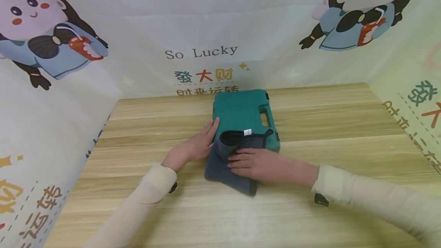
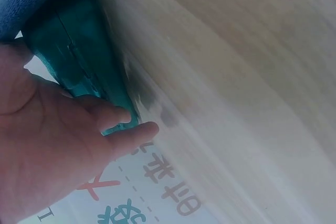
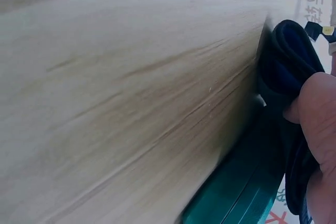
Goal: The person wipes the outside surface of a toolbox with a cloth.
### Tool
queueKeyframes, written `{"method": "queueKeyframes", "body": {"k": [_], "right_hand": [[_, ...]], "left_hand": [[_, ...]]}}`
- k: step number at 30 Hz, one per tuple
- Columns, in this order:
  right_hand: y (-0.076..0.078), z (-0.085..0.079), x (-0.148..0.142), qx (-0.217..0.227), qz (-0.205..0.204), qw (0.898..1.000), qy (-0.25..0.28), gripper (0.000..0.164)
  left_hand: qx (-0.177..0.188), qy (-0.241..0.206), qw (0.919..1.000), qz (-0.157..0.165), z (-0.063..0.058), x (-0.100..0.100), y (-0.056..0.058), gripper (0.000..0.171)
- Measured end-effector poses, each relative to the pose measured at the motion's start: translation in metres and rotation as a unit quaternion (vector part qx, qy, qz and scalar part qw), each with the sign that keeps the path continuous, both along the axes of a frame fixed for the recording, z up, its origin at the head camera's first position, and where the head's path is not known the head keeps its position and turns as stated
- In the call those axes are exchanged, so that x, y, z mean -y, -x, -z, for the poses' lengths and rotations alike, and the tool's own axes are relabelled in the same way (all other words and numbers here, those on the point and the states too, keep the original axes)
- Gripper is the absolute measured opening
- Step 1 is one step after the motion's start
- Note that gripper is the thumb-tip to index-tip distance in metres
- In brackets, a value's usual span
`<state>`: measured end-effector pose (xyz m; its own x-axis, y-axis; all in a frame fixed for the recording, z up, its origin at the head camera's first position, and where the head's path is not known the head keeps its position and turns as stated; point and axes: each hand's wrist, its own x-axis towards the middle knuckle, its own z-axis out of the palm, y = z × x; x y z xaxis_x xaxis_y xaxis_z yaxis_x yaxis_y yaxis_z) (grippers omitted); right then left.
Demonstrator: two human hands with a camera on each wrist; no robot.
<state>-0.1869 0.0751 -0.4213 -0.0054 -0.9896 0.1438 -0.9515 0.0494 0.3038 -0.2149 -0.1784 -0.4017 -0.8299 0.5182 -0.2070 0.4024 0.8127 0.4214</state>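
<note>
Cloth (image 1: 220, 169) apparently hides a corner of the case (image 1: 237, 110)

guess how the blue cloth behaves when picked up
The dark blue cloth is probably floppy: it curls over itself on the teal carrying case. Its thin layers suggest it's light, and its fuzzy nap should resist slipping.

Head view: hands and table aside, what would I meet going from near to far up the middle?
Dark blue cloth → teal case, partly covered by the cloth → printed backdrop bearing the words "So Lucky".
</note>
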Motion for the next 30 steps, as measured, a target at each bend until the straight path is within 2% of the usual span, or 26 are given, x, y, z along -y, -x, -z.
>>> {"method": "queueKeyframes", "body": {"k": [9, 15, 23, 30], "right_hand": [[0.001, 0.001, -0.013, 0.002, 0.006, 1.0, -0.012, 0.04], [0.0, -0.001, -0.027, 0.016, 0.014, 1.0, -0.015, 0.042], [0.007, 0.0, -0.047, 0.091, -0.009, 0.995, 0.028, 0.054], [0.012, -0.006, -0.057, 0.182, -0.028, 0.981, 0.062, 0.068]], "left_hand": [[0.004, 0.004, 1.0, 0.001, 0.001, -0.001, 0.004, 0.068], [0.02, -0.02, 0.9996, -0.005, -0.001, -0.003, 0.003, 0.073], [0.031, -0.018, 0.9993, -0.012, -0.001, -0.001, 0.003, 0.075], [0.029, -0.024, 0.9993, -0.008, 0.0, -0.002, 0.004, 0.075]]}}
